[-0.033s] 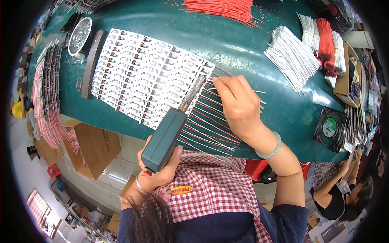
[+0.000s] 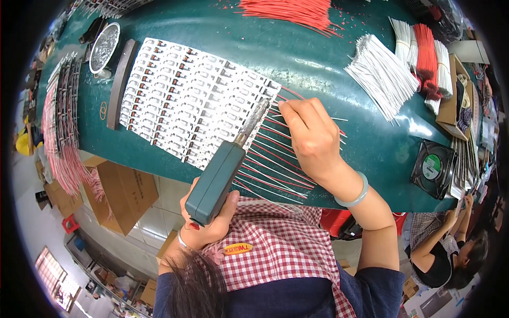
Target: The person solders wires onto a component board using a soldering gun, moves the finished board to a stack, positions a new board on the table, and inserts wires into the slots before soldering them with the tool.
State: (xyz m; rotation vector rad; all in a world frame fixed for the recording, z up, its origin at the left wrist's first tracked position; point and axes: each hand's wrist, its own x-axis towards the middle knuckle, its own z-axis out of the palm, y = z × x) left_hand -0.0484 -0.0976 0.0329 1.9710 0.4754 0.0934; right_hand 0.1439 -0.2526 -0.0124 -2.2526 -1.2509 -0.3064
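Note:
A green soldering gun [image 2: 216,183] is gripped in my left hand [image 2: 221,220], its fingers wrapped round the body. The gun's metal tip [image 2: 253,123] reaches the right edge of a panel of white circuit boards [image 2: 183,100], near the far corner. Beside that tip my right hand [image 2: 313,132] is closed in a pinch on a thin wire whose end is at the board edge; the fingers hide most of it. Red and white wires [image 2: 275,159] stick out in a row along the same edge, below and under my right hand.
A dark bar [image 2: 123,85] lies along the panel's left side, near a metal bowl [image 2: 105,47]. Red wires [image 2: 289,13] and white wires [image 2: 379,74] lie beyond. At right stand a black fan [image 2: 433,168] and a cardboard box [image 2: 455,95]; another person [image 2: 440,249] works there.

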